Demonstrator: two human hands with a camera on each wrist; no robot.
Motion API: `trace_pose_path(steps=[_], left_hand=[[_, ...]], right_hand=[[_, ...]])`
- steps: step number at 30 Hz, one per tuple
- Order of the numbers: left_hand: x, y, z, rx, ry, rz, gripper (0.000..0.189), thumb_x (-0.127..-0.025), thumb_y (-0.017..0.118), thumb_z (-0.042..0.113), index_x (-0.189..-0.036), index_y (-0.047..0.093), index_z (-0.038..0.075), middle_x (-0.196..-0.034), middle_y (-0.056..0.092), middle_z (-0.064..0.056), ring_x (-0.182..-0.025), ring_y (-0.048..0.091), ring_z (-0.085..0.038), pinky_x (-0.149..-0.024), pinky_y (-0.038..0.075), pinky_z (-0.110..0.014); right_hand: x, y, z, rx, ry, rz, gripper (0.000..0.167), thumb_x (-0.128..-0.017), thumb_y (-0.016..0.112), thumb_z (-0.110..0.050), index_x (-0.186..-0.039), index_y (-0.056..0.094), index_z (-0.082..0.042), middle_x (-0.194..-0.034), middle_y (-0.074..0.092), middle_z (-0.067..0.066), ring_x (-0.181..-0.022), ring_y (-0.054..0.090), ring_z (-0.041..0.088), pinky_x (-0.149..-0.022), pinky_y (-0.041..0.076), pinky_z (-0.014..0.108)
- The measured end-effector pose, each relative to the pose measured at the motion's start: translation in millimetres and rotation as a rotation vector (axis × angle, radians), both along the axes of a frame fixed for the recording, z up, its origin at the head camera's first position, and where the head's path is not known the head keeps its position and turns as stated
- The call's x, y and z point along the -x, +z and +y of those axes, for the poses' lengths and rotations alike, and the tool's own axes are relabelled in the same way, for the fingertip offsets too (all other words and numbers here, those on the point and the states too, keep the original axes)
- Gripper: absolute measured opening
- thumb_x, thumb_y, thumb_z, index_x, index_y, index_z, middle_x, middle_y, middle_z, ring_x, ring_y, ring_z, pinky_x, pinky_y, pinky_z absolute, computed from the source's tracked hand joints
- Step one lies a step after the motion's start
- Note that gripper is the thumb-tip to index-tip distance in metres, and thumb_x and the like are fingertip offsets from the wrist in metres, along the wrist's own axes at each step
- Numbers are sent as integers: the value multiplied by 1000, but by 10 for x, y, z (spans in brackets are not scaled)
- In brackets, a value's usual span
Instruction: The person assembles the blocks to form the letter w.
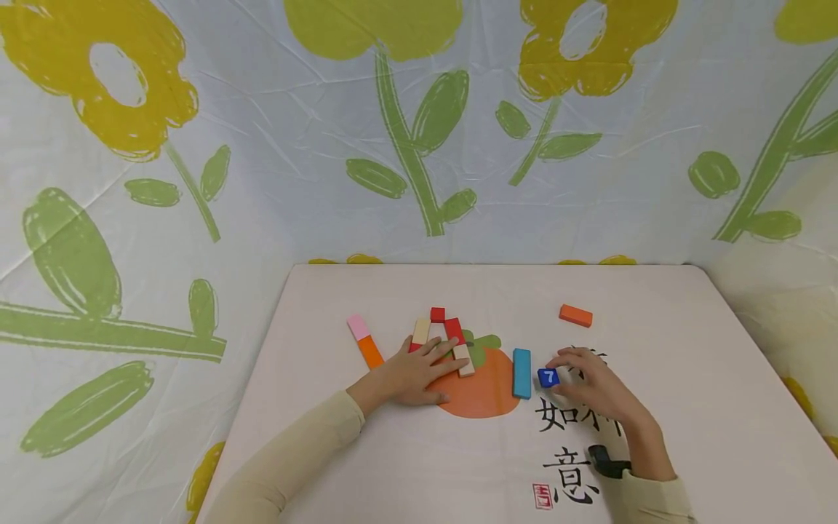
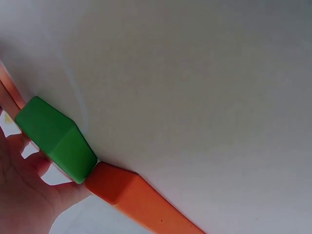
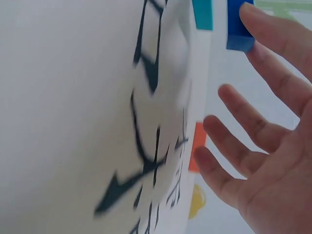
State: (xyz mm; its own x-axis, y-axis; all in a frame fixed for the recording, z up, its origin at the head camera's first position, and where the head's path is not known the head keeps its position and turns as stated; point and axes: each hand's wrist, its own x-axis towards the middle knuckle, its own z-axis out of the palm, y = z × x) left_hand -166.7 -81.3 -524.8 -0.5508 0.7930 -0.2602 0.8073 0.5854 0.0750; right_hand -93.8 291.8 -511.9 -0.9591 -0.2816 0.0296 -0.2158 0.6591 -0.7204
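In the head view, my right hand [image 1: 597,384] pinches a small blue block [image 1: 548,378] marked with a white 7, between thumb and index finger. The other right fingers stand apart in the right wrist view. Just left of that block lies a teal block [image 1: 521,373]. My left hand [image 1: 411,372] rests with fingers spread over a slanted row of blocks, touching a cream block [image 1: 463,362] and a red block [image 1: 454,330]. Another cream block [image 1: 421,332] lies beyond its fingers. A green block [image 2: 58,139] and an orange block [image 2: 146,207] sit beside it in the left wrist view.
A small red cube [image 1: 437,314] tops the slanted rows. Further left lies a pink block [image 1: 358,327] end to end with the orange one. An orange-red block [image 1: 576,315] lies at the back right. The pale table mat [image 1: 419,473] carries a printed orange fruit and black characters.
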Motion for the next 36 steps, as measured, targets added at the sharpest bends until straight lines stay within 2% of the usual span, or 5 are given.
trace_pose_path(steps=[11, 18, 23, 31, 36], left_hand=[[-13, 0, 2, 15, 11, -2, 74, -97, 39, 69, -160, 10, 42, -168, 1, 0, -151, 13, -29, -110, 19, -69], [-20, 10, 0, 19, 11, -1, 74, -97, 38, 69, -160, 9, 43, -168, 3, 0, -151, 12, -29, -109, 19, -70], [-26, 25, -1, 16, 14, -15, 74, -97, 39, 69, -160, 9, 43, -168, 3, 0, -151, 12, -30, -109, 18, -71], [-23, -5, -1, 19, 13, -9, 74, -97, 37, 70, -160, 7, 43, -168, 1, 1, -152, 11, -29, -110, 18, -70], [-26, -5, -3, 21, 13, -3, 75, -97, 38, 70, -160, 7, 43, -168, 1, 2, -152, 11, -29, -110, 18, -70]], right_hand=[[82, -39, -367, 78, -63, 48, 30, -85, 80, -8, -113, 71, -8, -135, 49, 28, -129, 37, 48, -99, 32, 73], [153, -31, -635, 110, -2, 80, 33, -83, 82, -9, -113, 70, -6, -134, 47, 32, -127, 37, 51, -96, 34, 73], [192, -39, -781, 70, 31, 70, 33, -86, 80, -13, -116, 70, -7, -136, 46, 32, -127, 34, 54, -93, 37, 73], [196, -64, -922, 5, 28, 46, 26, -83, 82, -21, -107, 75, -15, -142, 40, 33, -129, 30, 57, -94, 25, 79], [211, -76, -958, -19, 14, 9, 26, -82, 84, -23, -106, 75, -18, -144, 39, 32, -131, 27, 55, -96, 23, 78]])
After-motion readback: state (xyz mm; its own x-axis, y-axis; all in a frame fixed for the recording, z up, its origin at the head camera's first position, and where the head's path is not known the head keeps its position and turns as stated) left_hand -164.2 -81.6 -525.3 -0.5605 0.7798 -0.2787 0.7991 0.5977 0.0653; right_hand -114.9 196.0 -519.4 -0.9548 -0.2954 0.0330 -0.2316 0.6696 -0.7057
